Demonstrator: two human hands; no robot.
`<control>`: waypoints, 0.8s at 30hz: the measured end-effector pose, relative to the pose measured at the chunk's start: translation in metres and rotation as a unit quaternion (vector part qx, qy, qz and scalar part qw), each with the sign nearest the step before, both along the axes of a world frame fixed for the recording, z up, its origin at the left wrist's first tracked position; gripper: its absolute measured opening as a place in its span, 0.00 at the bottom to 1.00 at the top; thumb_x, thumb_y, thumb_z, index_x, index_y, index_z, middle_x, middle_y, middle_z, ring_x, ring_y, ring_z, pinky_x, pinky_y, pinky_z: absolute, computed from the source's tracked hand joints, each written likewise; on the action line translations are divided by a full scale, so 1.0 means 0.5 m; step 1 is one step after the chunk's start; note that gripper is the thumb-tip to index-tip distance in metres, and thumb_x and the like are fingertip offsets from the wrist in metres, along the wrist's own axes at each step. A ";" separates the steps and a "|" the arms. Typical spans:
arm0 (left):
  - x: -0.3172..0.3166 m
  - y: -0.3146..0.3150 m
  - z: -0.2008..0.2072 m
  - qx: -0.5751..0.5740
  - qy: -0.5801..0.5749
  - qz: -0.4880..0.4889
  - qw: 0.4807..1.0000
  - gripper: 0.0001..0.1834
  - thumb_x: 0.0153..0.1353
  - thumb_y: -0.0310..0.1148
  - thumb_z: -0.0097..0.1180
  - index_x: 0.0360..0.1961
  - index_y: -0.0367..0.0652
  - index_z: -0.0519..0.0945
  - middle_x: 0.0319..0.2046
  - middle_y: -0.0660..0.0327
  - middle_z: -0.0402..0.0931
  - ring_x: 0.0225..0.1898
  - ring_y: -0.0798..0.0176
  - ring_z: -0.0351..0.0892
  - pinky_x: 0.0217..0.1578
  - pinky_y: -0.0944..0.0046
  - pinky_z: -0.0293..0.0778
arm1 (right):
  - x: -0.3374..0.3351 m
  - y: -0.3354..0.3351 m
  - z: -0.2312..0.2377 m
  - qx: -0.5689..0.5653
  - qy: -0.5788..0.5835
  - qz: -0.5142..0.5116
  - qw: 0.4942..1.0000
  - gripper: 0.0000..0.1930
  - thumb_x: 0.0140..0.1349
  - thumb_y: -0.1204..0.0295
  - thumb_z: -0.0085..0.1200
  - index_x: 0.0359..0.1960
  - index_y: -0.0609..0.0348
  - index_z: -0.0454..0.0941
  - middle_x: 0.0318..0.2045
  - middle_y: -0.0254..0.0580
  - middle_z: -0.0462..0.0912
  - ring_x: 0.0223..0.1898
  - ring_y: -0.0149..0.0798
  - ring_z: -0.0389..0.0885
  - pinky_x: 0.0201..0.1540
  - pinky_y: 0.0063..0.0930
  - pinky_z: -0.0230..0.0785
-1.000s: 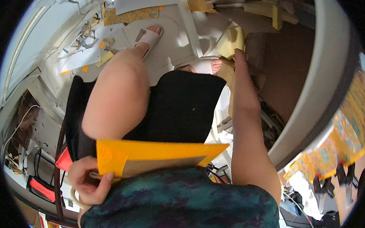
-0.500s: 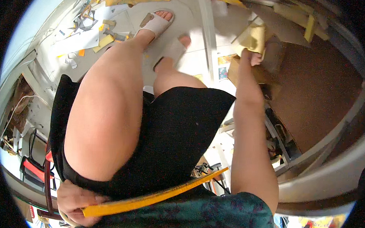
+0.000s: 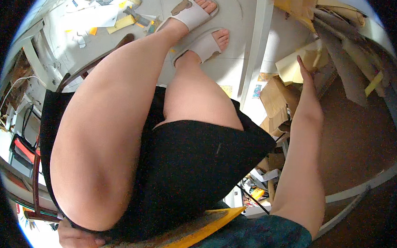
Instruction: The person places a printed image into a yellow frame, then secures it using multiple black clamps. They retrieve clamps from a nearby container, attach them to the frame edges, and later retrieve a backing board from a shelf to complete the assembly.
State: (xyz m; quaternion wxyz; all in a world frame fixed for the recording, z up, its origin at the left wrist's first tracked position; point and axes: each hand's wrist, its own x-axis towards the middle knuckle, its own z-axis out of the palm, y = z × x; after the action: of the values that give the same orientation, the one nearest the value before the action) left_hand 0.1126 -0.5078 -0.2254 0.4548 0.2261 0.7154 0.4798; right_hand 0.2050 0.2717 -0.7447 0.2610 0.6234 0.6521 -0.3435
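At the lower left, my left hand (image 3: 76, 237) is closed around one end of a long sheet (image 3: 176, 231) with a bright yellow edge and a worn grey-brown face. The sheet lies tilted across my lap, against the black cloth. My right arm reaches out to the far right. There my right hand (image 3: 308, 73) is closed on a pale yellow, folded-looking piece (image 3: 293, 68), with one finger or the thumb along it; the other fingers are mostly hidden. An opened brown cardboard box (image 3: 275, 98) stands just below that piece.
Brown cardboard pieces (image 3: 343, 64) are heaped at the far right beside a brown board surface (image 3: 357, 140). A white post (image 3: 256, 46) rises between my feet and the box. Paper sheets and scraps (image 3: 90, 17) litter the floor at far left. A dark chair frame (image 3: 92, 61) is at my left.
My right hand and the pale yellow piece have moved right. The yellow-edged sheet has tipped to show more of its worn face, and my left hand sits lower in view. The view has shifted.
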 end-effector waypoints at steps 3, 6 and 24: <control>-0.025 0.052 -0.095 -0.040 0.034 -0.016 0.999 0.10 0.60 0.29 0.49 0.43 0.39 0.71 0.42 0.49 0.71 0.44 0.52 0.71 0.44 0.58 0.66 | -0.008 -0.025 -0.062 0.036 0.013 0.024 0.999 0.51 0.41 0.45 0.71 0.60 0.66 0.60 0.52 0.53 0.74 0.51 0.51 0.76 0.48 0.48 0.77; -0.046 0.128 -0.266 -0.079 0.093 -0.029 0.992 0.12 0.61 0.29 0.47 0.46 0.39 0.70 0.46 0.48 0.70 0.48 0.51 0.70 0.48 0.57 0.65 | 0.008 -0.052 -0.097 0.133 0.030 0.063 0.989 0.50 0.42 0.48 0.72 0.61 0.66 0.60 0.52 0.52 0.75 0.50 0.50 0.77 0.48 0.49 0.77; -0.129 0.469 -1.194 -0.225 0.451 -0.168 0.847 0.23 0.68 0.32 0.38 0.62 0.39 0.65 0.64 0.44 0.66 0.68 0.44 0.64 0.69 0.49 0.60 | 0.024 -0.314 0.404 0.366 0.406 -0.409 0.731 0.31 0.54 0.68 0.64 0.58 0.67 0.68 0.53 0.45 0.78 0.48 0.47 0.79 0.50 0.46 0.77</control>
State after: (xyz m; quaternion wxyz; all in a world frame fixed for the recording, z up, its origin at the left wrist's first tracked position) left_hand 0.0479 -0.2731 -0.8226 0.1936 0.4257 0.8814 0.0671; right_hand 0.2170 0.1149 -0.5428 -0.4425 0.6785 0.4535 -0.3717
